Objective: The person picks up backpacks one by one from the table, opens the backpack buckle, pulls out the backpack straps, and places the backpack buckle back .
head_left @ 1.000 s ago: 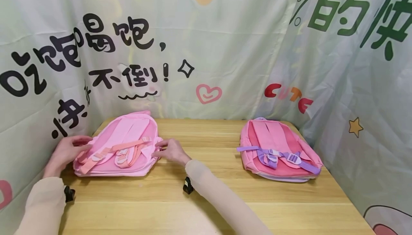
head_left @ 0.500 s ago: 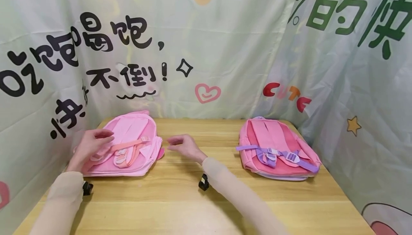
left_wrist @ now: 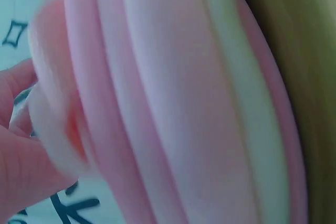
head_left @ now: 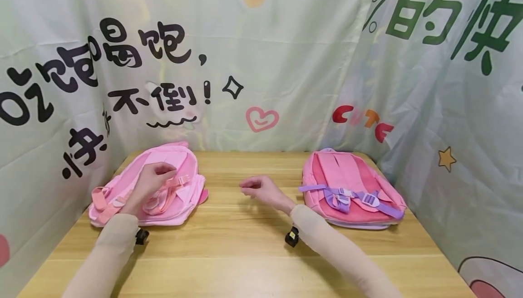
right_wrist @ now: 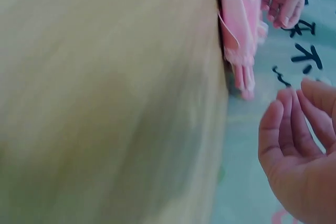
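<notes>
A light pink backpack (head_left: pixel 189 200) lies on the left of the table, its shoulder straps facing up and peach-coloured webbing (head_left: pixel 103 205) across it. Over this backpack hovers my left hand (head_left: pixel 151 180), fingers loosely bent and holding nothing. The left wrist view is filled by the backpack's layered side (left_wrist: pixel 184 98), blurred, with part of the hand at the edge. My right hand (head_left: pixel 267 191) is above the table between the two bags, relaxed and holding nothing; the right wrist view shows its loosely curved fingers (right_wrist: pixel 270 132). A darker pink backpack (head_left: pixel 347 171) with purple webbing (head_left: pixel 388 209) lies at the right.
Both bags lie on a wooden table (head_left: pixel 245 252). Printed fabric curtains (head_left: pixel 286 62) rise behind it and along both sides. A small pink piece (head_left: pixel 203 196) sticks out from the left backpack's right side. Small black devices (head_left: pixel 292 236) are at the wrists.
Both hands have come off the left backpack's sides and moved right. The left hand now passes over that backpack; the right hand is nearer the other one. Both backpacks stay about where they were.
</notes>
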`<state>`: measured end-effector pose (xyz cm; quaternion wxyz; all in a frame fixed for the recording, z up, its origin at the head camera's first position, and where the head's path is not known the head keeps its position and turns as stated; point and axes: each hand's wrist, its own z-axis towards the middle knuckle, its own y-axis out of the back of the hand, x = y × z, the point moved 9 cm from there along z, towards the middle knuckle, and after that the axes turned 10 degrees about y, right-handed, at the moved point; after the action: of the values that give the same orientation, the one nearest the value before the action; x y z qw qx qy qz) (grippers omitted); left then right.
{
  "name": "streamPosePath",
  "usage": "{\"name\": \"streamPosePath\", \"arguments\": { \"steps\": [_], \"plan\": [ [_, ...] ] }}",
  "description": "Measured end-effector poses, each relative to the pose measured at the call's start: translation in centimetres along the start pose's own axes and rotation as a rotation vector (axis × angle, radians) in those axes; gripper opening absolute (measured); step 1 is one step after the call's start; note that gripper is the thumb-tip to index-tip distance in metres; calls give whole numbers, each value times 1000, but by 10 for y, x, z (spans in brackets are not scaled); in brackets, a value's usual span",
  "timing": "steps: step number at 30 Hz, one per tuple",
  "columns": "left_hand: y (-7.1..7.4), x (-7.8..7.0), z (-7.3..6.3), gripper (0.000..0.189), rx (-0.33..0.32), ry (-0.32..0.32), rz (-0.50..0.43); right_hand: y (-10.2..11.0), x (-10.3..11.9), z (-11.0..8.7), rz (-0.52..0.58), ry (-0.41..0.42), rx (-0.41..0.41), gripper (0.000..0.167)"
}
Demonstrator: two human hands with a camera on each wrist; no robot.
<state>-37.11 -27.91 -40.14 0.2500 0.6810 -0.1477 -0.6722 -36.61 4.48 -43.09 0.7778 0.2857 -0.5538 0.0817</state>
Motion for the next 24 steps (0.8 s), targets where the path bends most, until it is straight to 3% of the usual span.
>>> {"name": "streamPosePath", "arguments": {
  "steps": [5,8,16,21,24],
  "plan": [
    [-26,-13,2,30,49,17,-101,24,5,-10,-14,40,34,27],
    [-41,-23,3,28,70,6,-105,42,7,-16,-26,42,28,27],
    [-79,-55,0,16,73,-62,-77,90,2,-35,-89,-47,-11,28],
    [-112,-71,-3,17,134,-67,-133,124,-6,-47,-129,-98,-35,34],
    [-134,-83,-12,16,195,-73,-184,142,-13,-56,-100,-124,-58,40]
  ]
}}
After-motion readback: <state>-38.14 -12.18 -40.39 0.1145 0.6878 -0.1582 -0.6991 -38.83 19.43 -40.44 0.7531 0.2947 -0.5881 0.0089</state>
